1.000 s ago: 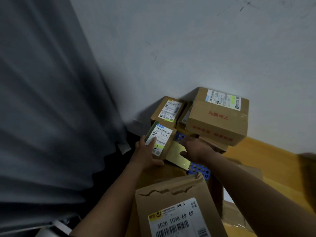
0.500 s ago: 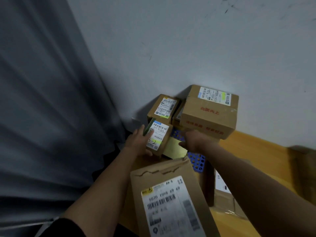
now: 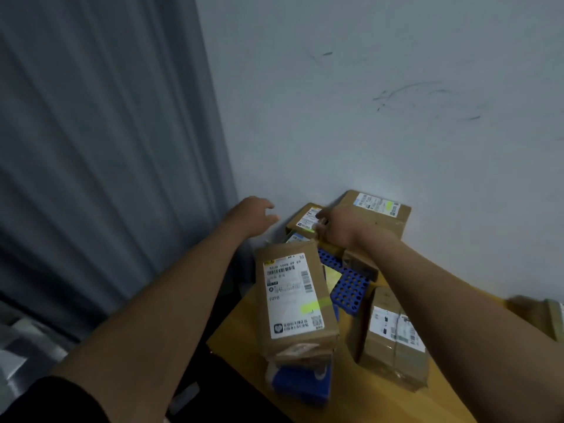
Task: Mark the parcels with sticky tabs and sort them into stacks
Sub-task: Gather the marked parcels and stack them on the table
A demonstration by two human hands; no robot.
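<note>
The small parcel (image 3: 294, 238) with the blue-edged label lies at the back of the table (image 3: 238, 340), only a sliver of it showing past the far end of the long parcel (image 3: 293, 297). A second ago the left hand gripped it. Now the left hand (image 3: 253, 213) has let go and hangs at ten o'clock from it, fingers loosely spread, holding nothing. The right hand (image 3: 338, 228) has left the yellow sticky pad (image 3: 331, 276) and gone to one o'clock. Its fingers curl at the near edge of the back box (image 3: 305, 215), where a green tab (image 3: 309, 230) shows; blur hides whether they pinch or only press. I judge the small parcel marked and set in place, with attention turning to the back box. Further out, the large box (image 3: 378, 213) sits at two o'clock and the blue rack (image 3: 349, 286) at five.
</note>
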